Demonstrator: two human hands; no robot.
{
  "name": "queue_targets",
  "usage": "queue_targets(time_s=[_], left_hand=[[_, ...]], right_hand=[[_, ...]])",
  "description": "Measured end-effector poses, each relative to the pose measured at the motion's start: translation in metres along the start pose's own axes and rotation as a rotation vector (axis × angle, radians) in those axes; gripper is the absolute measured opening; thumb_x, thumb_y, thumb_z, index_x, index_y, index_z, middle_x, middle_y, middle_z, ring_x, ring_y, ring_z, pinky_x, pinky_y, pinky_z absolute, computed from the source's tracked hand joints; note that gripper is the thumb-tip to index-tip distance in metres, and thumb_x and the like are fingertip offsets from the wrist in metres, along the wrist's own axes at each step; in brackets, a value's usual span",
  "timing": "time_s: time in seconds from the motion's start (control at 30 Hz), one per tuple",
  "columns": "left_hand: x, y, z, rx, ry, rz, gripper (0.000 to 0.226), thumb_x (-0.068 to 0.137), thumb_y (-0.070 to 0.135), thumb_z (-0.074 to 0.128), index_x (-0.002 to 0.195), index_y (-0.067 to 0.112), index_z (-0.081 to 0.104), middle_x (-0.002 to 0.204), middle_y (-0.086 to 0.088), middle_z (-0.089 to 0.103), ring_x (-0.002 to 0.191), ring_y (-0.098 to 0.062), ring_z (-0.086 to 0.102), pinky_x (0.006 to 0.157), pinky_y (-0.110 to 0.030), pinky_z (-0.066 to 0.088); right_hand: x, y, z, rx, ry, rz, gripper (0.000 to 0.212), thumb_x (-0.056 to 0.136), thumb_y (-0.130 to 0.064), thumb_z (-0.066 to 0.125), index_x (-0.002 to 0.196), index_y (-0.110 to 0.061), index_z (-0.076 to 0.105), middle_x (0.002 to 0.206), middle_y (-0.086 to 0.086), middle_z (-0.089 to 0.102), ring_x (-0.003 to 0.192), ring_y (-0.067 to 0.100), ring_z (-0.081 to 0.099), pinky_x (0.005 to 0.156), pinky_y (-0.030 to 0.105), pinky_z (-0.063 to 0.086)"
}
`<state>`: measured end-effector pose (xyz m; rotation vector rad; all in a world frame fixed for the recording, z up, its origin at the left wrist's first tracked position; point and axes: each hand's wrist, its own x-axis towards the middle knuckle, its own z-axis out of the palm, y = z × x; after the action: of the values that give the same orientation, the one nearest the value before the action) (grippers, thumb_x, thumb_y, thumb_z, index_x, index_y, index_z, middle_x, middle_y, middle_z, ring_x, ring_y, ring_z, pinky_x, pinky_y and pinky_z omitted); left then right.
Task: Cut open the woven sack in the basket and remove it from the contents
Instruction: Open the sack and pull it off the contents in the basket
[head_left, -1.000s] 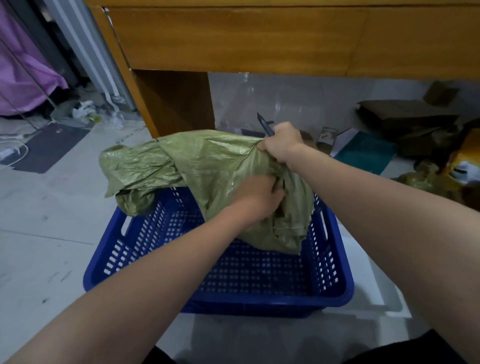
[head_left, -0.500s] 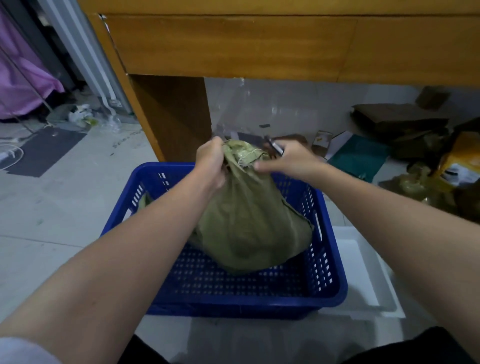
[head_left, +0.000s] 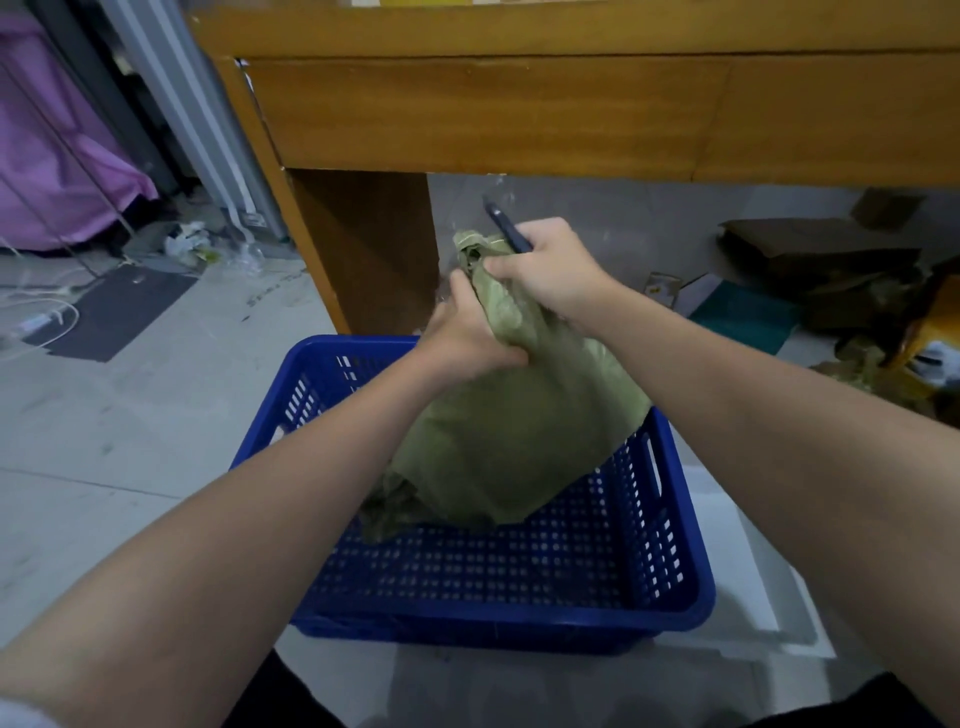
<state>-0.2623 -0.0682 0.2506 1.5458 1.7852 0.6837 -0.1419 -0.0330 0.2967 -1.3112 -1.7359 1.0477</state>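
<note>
A green woven sack (head_left: 511, 441) stands in the blue perforated plastic basket (head_left: 519, 618) on the floor, its neck bunched and pulled up. My left hand (head_left: 465, 338) is closed around the sack's neck from the left. Just above it, my right hand (head_left: 545, 270) pinches the top of the neck and also holds a dark utility knife (head_left: 501, 223), whose tip points up and away. A crumpled fold of the sack lies low at the basket's left side. What is inside the sack is hidden.
A wooden desk (head_left: 493, 109) stands right behind the basket, one leg (head_left: 363, 249) close to its far rim. Flattened cardboard and packaging (head_left: 831, 275) lie on the floor at the right. A white tray (head_left: 737, 597) sits under the basket's right side. Cables and a dark mat (head_left: 114, 312) lie at the left.
The spread-out sack has been gathered into a bunched neck. My left hand moved from its middle up to the neck, and both hands have lifted the neck higher.
</note>
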Motion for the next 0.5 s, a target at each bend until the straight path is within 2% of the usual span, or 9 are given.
queue_targets(time_s=[0.03,0.07,0.13,0.17,0.27,0.33,0.4,0.43,0.5], left_hand=[[-0.001,0.0,0.0,0.015,0.008,0.005,0.124,0.047,0.042,0.081,0.149,0.022,0.013,0.137,-0.01,0.045,0.125,-0.03,0.049,0.098,-0.05,0.048],[0.002,-0.001,-0.001,-0.051,0.011,0.044,0.112,0.052,0.04,0.083,0.146,0.017,0.026,0.133,-0.008,0.053,0.122,-0.028,0.054,0.098,-0.049,0.049],[0.003,0.003,-0.007,-0.215,0.011,0.089,0.06,0.068,0.028,0.078,0.123,0.013,0.059,0.113,-0.005,0.069,0.105,-0.024,0.066,0.095,-0.047,0.052],[0.005,0.003,-0.01,-0.256,0.039,0.089,0.044,0.071,0.027,0.074,0.112,0.013,0.066,0.106,-0.006,0.072,0.099,-0.025,0.069,0.092,-0.047,0.054],[0.005,0.005,-0.017,-0.376,0.102,0.103,0.024,0.08,0.023,0.067,0.102,0.014,0.069,0.102,-0.009,0.074,0.095,-0.03,0.07,0.089,-0.051,0.055],[0.002,0.01,-0.023,-0.553,0.103,0.088,0.016,0.091,0.009,0.061,0.106,0.009,0.066,0.107,-0.015,0.071,0.098,-0.032,0.069,0.089,-0.051,0.055],[-0.001,0.013,-0.032,-0.683,0.1,0.106,0.023,0.094,0.004,0.057,0.116,0.002,0.06,0.112,-0.017,0.069,0.099,-0.031,0.069,0.087,-0.045,0.057],[-0.002,0.014,-0.035,-0.728,0.098,0.13,0.025,0.094,0.002,0.056,0.119,0.001,0.059,0.111,-0.016,0.069,0.097,-0.028,0.07,0.085,-0.042,0.058],[-0.002,0.013,-0.039,-0.771,0.099,0.13,0.023,0.094,0.0,0.053,0.116,0.004,0.058,0.103,-0.012,0.069,0.088,-0.022,0.071,0.077,-0.036,0.06]], right_hand=[[0.0,-0.002,0.002,-0.029,-0.023,-0.022,0.037,0.086,-0.013,0.068,0.058,-0.019,0.045,0.058,-0.002,0.048,0.056,0.016,0.048,0.057,0.027,0.037],[-0.001,-0.003,0.002,-0.039,-0.014,-0.043,0.037,0.085,-0.014,0.07,0.058,-0.018,0.046,0.058,-0.001,0.048,0.056,0.017,0.048,0.057,0.027,0.037],[-0.005,0.001,-0.002,0.023,0.009,-0.061,0.027,0.081,-0.013,0.074,0.062,-0.012,0.055,0.059,0.0,0.052,0.055,0.015,0.05,0.057,0.026,0.039],[-0.007,0.003,-0.006,0.072,-0.004,-0.047,0.018,0.08,-0.013,0.076,0.069,-0.007,0.062,0.062,0.0,0.056,0.056,0.012,0.054,0.056,0.025,0.042],[-0.017,0.014,-0.023,0.096,-0.111,0.063,0.021,0.076,-0.019,0.08,0.092,-0.014,0.066,0.08,-0.004,0.066,0.07,0.007,0.064,0.059,0.02,0.049],[-0.021,0.032,-0.033,0.001,-0.158,0.186,0.035,0.074,-0.026,0.082,0.104,-0.018,0.065,0.095,-0.004,0.068,0.088,0.014,0.067,0.072,0.028,0.054],[-0.026,0.048,-0.037,-0.095,-0.168,0.251,0.052,0.075,-0.037,0.08,0.12,-0.017,0.063,0.112,-0.001,0.069,0.099,0.021,0.066,0.087,0.039,0.055],[-0.027,0.053,-0.037,-0.089,-0.151,0.243,0.054,0.077,-0.039,0.078,0.123,-0.017,0.062,0.115,0.001,0.068,0.101,0.023,0.066,0.089,0.042,0.055],[-0.029,0.053,-0.032,-0.028,-0.107,0.232,0.038,0.084,-0.032,0.073,0.116,-0.014,0.065,0.107,0.002,0.07,0.094,0.023,0.067,0.077,0.037,0.057]])
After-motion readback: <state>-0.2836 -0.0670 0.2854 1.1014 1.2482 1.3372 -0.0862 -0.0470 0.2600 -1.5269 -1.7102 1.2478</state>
